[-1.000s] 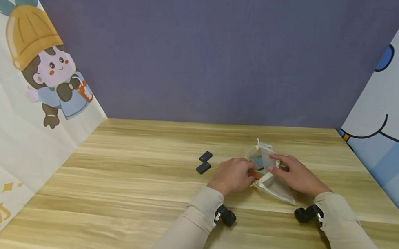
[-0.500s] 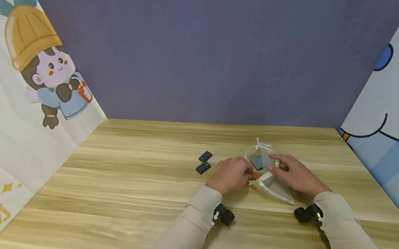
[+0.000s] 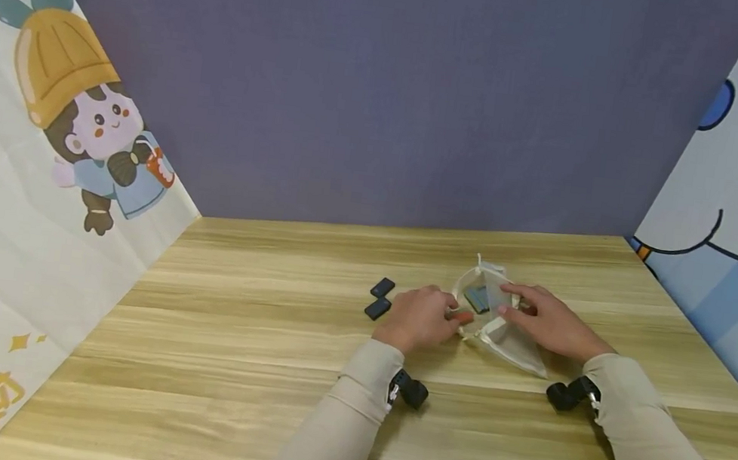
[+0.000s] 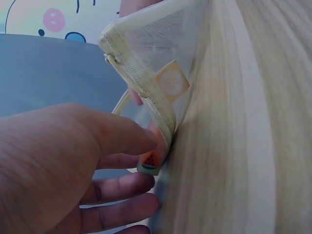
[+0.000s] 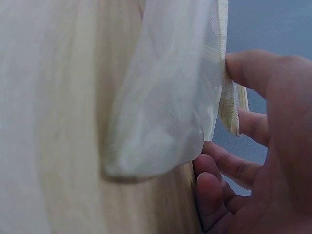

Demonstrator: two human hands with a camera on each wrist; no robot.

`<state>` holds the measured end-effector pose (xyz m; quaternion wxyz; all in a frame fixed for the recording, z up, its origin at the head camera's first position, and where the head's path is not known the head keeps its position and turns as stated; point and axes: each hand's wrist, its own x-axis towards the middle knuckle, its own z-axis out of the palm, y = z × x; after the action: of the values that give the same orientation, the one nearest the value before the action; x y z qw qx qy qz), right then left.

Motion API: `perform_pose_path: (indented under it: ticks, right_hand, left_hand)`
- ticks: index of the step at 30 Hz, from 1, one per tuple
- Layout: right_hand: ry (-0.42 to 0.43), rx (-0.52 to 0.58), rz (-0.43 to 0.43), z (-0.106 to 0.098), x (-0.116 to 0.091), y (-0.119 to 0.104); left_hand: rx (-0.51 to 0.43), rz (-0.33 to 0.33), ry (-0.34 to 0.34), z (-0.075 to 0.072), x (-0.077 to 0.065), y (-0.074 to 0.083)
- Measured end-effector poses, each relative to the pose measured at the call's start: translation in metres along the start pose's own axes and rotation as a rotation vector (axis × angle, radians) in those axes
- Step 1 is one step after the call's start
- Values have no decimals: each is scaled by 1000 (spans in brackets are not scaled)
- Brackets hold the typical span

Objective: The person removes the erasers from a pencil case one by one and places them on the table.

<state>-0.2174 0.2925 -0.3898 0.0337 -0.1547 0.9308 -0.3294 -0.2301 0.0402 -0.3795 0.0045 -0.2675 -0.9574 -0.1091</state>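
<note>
A whitish mesh drawstring bag lies on the table with its mouth toward the left. My left hand is at that mouth, thumb and fingers pinching a small orange block with a watermelon picture and a pale green end. Its other end overlaps the bag's hem in the left wrist view. My right hand grips the bag's rim between thumb and fingers, holding the mouth apart. Inside the bag lies a blue-grey flat piece. A yellow-orange square with a citrus slice shows at the mesh.
Two small dark rectangular blocks lie on the wooden table just left of my left hand. A purple-grey panel stands along the back, with cartoon-printed sheets at both sides.
My left hand has drawn back a little to the left, bringing the orange block toward the outside of the bag's mouth. The right hand keeps its hold on the rim.
</note>
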Motion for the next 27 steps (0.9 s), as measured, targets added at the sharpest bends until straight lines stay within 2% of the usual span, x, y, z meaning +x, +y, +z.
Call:
perform_pose_path:
  ticks: [5, 15, 20, 27]
  right_hand:
    - [1, 2, -1, -1, 1, 0]
    - [1, 0, -11, -1, 1, 2]
    - [-4, 11, -9, 0, 0, 2]
    - [-6, 14, -5, -1, 0, 2]
  left_hand:
    - [0, 25, -19, -2, 0, 0]
    - [-82, 59, -78, -2, -1, 0]
    - [-74, 67, -103, -1, -2, 0]
    - [-90, 96, -103, -1, -2, 0]
